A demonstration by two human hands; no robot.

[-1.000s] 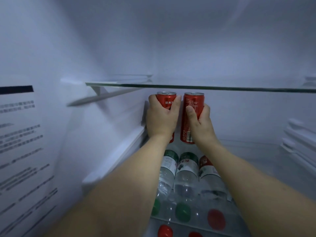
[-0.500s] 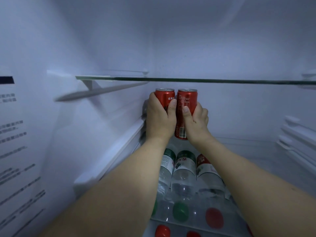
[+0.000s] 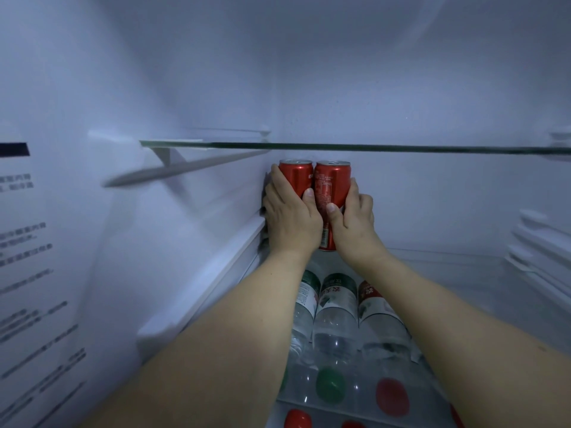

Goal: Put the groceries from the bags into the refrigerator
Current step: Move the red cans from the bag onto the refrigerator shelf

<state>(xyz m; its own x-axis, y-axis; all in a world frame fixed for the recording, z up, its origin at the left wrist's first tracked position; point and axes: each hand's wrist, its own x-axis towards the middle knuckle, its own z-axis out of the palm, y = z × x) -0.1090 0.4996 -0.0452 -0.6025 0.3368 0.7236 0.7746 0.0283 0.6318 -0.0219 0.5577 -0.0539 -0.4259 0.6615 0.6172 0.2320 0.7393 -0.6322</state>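
Left hand (image 3: 292,216) wraps the left red aluminium drink can (image 3: 297,180); right hand (image 3: 355,222) wraps the right red aluminium drink can (image 3: 332,193). Cans upright, touching, tops clear of fingers, at refrigerator back-left under the glass shelf (image 3: 370,148), behind lying clear plastic water bottles (image 3: 335,316).

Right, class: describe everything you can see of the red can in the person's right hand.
The right-hand can is a tall, slim red can, metal by its sheen, with a silver top rim, white print and a barcode low on its side. It stands upright at the back left of the fridge, under the glass shelf, tight beside the other red can. The right hand wraps its lower half, thumb across the front.
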